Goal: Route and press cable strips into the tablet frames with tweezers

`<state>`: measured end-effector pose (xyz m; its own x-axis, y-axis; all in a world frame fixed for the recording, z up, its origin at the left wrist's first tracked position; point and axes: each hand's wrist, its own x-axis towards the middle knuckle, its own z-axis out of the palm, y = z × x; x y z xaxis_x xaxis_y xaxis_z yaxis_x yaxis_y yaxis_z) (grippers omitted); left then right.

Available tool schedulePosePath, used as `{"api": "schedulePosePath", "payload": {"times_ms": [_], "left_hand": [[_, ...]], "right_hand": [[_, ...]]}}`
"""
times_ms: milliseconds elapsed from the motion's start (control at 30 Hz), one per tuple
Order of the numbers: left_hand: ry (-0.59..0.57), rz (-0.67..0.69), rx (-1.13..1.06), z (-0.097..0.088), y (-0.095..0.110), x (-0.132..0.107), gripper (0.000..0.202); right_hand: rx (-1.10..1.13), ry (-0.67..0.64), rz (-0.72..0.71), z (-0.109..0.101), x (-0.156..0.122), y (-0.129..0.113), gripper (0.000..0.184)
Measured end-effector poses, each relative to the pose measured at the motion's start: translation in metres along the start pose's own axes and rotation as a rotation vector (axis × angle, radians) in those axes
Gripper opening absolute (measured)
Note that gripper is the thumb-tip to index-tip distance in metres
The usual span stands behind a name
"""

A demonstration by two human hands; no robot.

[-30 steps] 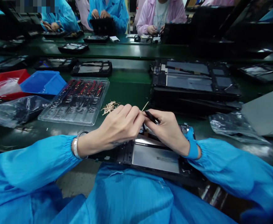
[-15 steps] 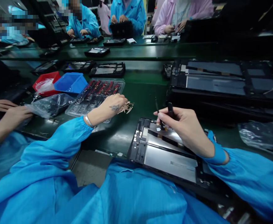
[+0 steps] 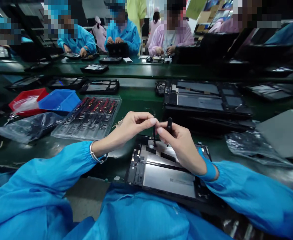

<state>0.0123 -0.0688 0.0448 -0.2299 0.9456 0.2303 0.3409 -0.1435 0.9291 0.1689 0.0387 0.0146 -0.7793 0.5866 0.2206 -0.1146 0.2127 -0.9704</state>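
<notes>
My left hand (image 3: 132,126) has thumb and forefinger pinched at the upper part of a thin black flex cable (image 3: 154,136). My right hand (image 3: 180,143) meets it there, its fingertips closed on the same cable. A black stick-like handle (image 3: 170,124), its kind unclear, stands tucked between the right hand's fingers. The cable's lower end hangs over an opened tablet-like device (image 3: 169,178) with silver battery panels, tilted towards my lap. My right hand covers part of its upper right. Behind my left hand, a few thin beige strips (image 3: 118,123) stick out.
A clear tray (image 3: 88,116) of small red and black parts lies left, with a blue bin (image 3: 59,99), a red bin (image 3: 26,101) and a plastic bag (image 3: 31,126). Stacked open devices (image 3: 206,100) stand ahead right, near another bag (image 3: 251,146) and a grey box (image 3: 286,133). Co-workers sit opposite.
My left hand has moved right, from beside the clear tray and beige strips to the cable at my right fingertips. The view has turned right and tipped up.
</notes>
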Motion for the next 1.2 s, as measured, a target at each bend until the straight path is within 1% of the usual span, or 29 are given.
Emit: {"api": "schedulePosePath", "payload": {"times_ms": [33, 100, 167, 267, 333, 367, 400, 433, 467, 533, 567, 600, 667, 733, 833, 933, 1000, 1067, 1100, 1133, 1200], "left_hand": [[-0.025, 0.012, 0.074, -0.002, 0.004, 0.002, 0.029], [-0.119, 0.039, 0.262, -0.008, 0.01, 0.006, 0.028], [-0.215, 0.076, 0.449, -0.013, 0.014, 0.008, 0.026], [-0.328, 0.163, 0.662, -0.017, 0.018, 0.008, 0.027], [-0.352, 0.24, 0.741, -0.018, 0.018, 0.007, 0.019], [-0.314, 0.296, 0.766, -0.017, 0.018, 0.006, 0.018], [-0.243, 0.366, 0.794, -0.017, 0.017, 0.005, 0.026], [-0.151, 0.45, 0.839, -0.015, 0.017, 0.005, 0.033], [-0.058, 0.547, 0.907, -0.013, 0.016, 0.004, 0.033], [0.098, 0.759, 1.095, -0.008, 0.016, 0.003, 0.017], [0.141, 0.842, 1.197, -0.005, 0.016, 0.003, 0.009], [0.167, 0.903, 1.283, -0.001, 0.017, 0.003, 0.007], [0.204, 0.954, 1.388, 0.003, 0.018, 0.003, 0.011], [0.222, 0.953, 1.429, 0.005, 0.02, 0.002, 0.012], [0.223, 0.93, 1.429, 0.006, 0.02, 0.001, 0.013], [0.221, 0.879, 1.435, 0.009, 0.018, 0.001, 0.016], [0.203, 0.825, 1.449, 0.012, 0.02, 0.0, 0.022], [0.183, 0.747, 1.426, 0.013, 0.027, -0.007, 0.029], [0.191, 0.685, 1.397, 0.011, 0.031, -0.014, 0.031], [0.205, 0.604, 1.354, 0.008, 0.035, -0.024, 0.031], [0.284, 0.434, 1.209, -0.004, 0.04, -0.051, 0.026]], "right_hand": [[-0.043, 0.009, -0.058, -0.003, 0.002, -0.002, 0.026], [-0.113, -0.013, -0.147, -0.008, 0.006, -0.006, 0.028], [-0.16, -0.034, -0.195, -0.011, 0.009, -0.009, 0.024], [-0.212, -0.003, -0.23, -0.013, 0.01, -0.013, 0.01], [-0.188, 0.023, -0.213, -0.013, 0.01, -0.014, 0.009], [-0.156, 0.034, -0.195, -0.014, 0.01, -0.015, 0.01], [-0.117, 0.046, -0.175, -0.014, 0.01, -0.016, 0.01], [-0.081, 0.054, -0.156, -0.015, 0.01, -0.017, 0.012], [-0.052, 0.059, -0.141, -0.015, 0.01, -0.017, 0.014], [-0.02, 0.056, -0.128, -0.015, 0.009, -0.018, 0.018], [-0.015, 0.052, -0.127, -0.015, 0.009, -0.018, 0.019], [-0.014, 0.05, -0.131, -0.015, 0.008, -0.018, 0.02], [-0.021, 0.052, -0.147, -0.014, 0.006, -0.019, 0.018], [-0.043, 0.056, -0.169, -0.013, 0.004, -0.019, 0.015], [-0.101, 0.057, -0.201, -0.013, 0.003, -0.02, 0.014], [-0.163, 0.058, -0.23, -0.014, 0.003, -0.02, 0.015], [-0.203, 0.053, -0.235, -0.013, 0.001, -0.022, 0.015], [-0.251, 0.047, -0.22, -0.011, -0.005, -0.024, 0.014], [-0.284, 0.05, -0.209, -0.01, -0.008, -0.026, 0.014], [-0.315, 0.059, -0.205, -0.009, -0.012, -0.027, 0.013], [-0.306, 0.043, -0.179, -0.01, -0.018, -0.026, 0.01]]}}
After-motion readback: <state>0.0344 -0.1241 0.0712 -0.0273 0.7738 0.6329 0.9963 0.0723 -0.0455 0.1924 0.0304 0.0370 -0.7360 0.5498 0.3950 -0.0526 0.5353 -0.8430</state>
